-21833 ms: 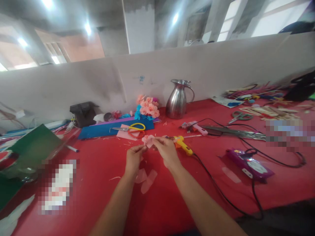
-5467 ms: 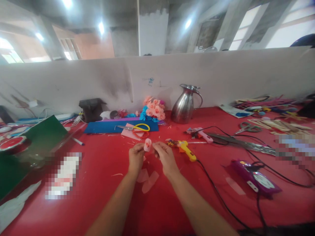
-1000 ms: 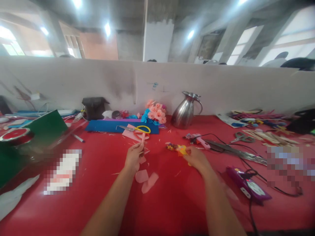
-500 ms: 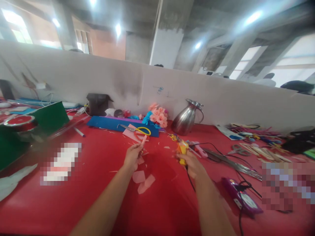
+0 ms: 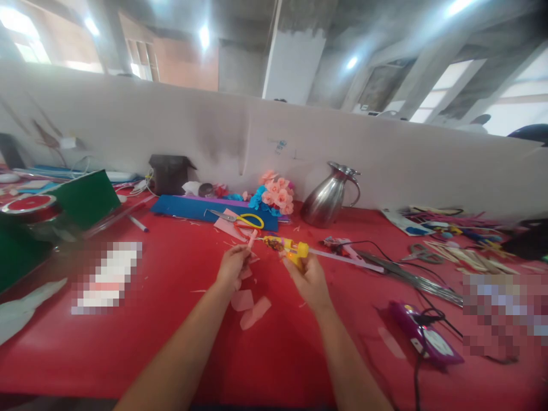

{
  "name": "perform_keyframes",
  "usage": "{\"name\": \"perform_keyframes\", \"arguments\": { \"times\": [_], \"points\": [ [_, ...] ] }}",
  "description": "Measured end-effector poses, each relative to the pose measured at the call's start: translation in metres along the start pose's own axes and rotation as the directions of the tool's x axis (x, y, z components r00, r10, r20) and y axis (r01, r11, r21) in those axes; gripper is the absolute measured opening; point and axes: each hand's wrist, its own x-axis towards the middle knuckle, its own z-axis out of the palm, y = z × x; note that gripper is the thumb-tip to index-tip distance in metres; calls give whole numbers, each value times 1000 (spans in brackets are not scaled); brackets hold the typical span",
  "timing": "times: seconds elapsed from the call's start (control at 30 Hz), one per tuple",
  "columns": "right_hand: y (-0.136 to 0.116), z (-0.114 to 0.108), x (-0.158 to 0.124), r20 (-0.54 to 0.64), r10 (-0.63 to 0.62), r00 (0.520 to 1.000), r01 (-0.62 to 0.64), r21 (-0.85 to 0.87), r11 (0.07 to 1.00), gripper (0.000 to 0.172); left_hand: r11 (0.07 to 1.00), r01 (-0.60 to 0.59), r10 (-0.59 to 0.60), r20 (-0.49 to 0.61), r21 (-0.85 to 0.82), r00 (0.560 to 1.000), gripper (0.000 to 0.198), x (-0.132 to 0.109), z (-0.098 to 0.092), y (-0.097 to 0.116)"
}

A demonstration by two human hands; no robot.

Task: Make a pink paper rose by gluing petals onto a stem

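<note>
My left hand (image 5: 233, 267) is closed on a small rolled strip of pink paper (image 5: 252, 237), which points up from the fingertips. In my right hand (image 5: 309, 281) is a yellow glue gun (image 5: 295, 251), with a long pale glue stick (image 5: 346, 261) sticking out of its back. The gun's nozzle points left, close to the pink paper strip; whether they touch I cannot tell. Cut pink paper pieces (image 5: 256, 313) lie on the red table below my left hand. Yellow-handled scissors (image 5: 235, 217) rest on pink paper beyond it.
Blue folded paper (image 5: 184, 210) lies behind the scissors, near pink and blue paper flowers (image 5: 277, 194). A steel jug (image 5: 327, 200) stands by the partition. On the right are a purple extension box (image 5: 423, 334) with cords, wires (image 5: 419, 283) and grey scissors (image 5: 422, 254). A jar (image 5: 32, 211) stands left.
My right hand has brought the glue gun left and turned it, so its nozzle is now close to the pink paper. My left hand has stayed nearly still.
</note>
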Motion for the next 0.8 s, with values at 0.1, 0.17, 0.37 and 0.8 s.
{"name": "perform_keyframes", "arguments": {
  "times": [0.1, 0.17, 0.37, 0.8],
  "points": [
    [-2, 1, -3, 14, 1, 1000, 2, -172, 985, 35, 1000, -24, 24, 1, 21, 1000, 16, 0, -1, -1],
    [-4, 1, -4, 43, 18, 999, -5, -279, 960, 32, 999, -31, 31, 6, 24, 1000, 17, 0, -1, -1],
    [-1, 3, -6, 94, -31, 995, 69, -442, 894, 38, 999, -16, 16, 2, 49, 1000, 17, -3, 1, 0],
    [-2, 4, -7, 104, -37, 994, 90, -570, 817, 35, 997, -14, 13, 7, 71, 1000, 21, -7, 4, 3]
  ]
}}
